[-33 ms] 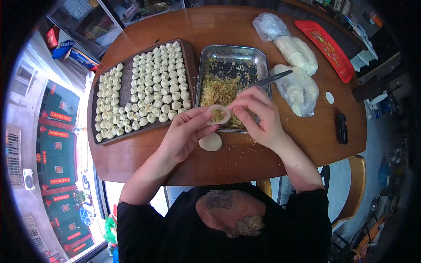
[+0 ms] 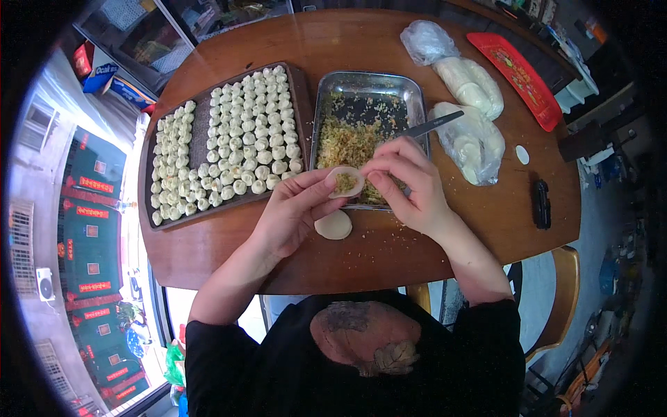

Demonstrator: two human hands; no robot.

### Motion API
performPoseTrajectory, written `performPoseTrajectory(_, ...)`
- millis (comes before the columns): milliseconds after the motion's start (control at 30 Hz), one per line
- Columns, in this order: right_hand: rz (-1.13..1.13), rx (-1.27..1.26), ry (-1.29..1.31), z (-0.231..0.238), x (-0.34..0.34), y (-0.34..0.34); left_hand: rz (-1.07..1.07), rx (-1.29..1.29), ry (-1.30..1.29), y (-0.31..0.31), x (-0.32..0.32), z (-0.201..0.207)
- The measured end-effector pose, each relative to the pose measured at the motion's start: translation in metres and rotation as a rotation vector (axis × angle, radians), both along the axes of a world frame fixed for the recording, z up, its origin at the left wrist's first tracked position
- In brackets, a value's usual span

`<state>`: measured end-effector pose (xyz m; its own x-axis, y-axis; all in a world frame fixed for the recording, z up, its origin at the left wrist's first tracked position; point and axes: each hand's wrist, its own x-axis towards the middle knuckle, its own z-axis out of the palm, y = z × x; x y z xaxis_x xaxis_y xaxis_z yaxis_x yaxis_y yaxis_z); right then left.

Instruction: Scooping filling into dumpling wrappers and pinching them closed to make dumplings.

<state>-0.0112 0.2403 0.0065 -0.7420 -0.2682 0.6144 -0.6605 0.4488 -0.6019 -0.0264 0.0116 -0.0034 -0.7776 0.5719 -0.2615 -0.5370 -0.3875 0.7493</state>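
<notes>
Your left hand point(image 2: 295, 208) cups a round dumpling wrapper point(image 2: 344, 182) on its fingertips, with a small mound of crumbly yellow-green filling at the centre; its grip is curled loosely under the wrapper, holding it up off the surface point(image 2: 389, 257); your right hand point(image 2: 406, 184) meets the wrapper's far edge, fingertips pressed together on the rim of the dough. By my reading you are at the folding step: the filling is in and the edge is about to be pinched; the next move calls for a light, even squeeze along the rim, keeping the filling clear of the seam, since the dough looks thin, soft and pale.

Just below your left grip a second wrapper point(image 2: 333, 224) lies flat on the brown wooden surface; just beyond both hands sits the metal tray point(image 2: 368, 82), shiny and rectangular, half covered in loose filling, a utensil point(image 2: 431, 124) resting on its right rim; left of your grip the dark tray point(image 2: 299, 90) carries rows of small, plump finished dumplings point(image 2: 236, 139); right of your right grip lie clear plastic bags of dough point(image 2: 472, 139), smooth and lumpy.
</notes>
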Motion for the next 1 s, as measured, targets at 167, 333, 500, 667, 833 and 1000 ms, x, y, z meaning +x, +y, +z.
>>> performPoseTrajectory(167,0.054,0.071,0.011,0.002,0.000,-0.002,0.010,-0.058,0.063,0.001,0.002,-0.002)
performPoseTrajectory(333,0.044,0.091,0.035,0.006,0.001,0.000,0.018,-0.103,0.091,0.002,0.002,0.001)
performPoseTrajectory(500,0.000,0.072,0.016,0.006,0.001,0.000,0.044,-0.108,0.069,0.001,0.003,-0.002)
performPoseTrajectory(667,-0.084,0.055,-0.017,0.004,-0.002,-0.003,0.065,-0.091,0.056,0.001,0.002,0.000)
performPoseTrajectory(833,-0.010,0.017,-0.114,0.000,-0.003,-0.001,0.064,-0.064,0.081,0.002,0.003,-0.001)
performPoseTrajectory(1000,-0.036,-0.018,-0.074,-0.004,0.000,-0.011,0.052,-0.070,0.088,0.004,0.003,-0.001)
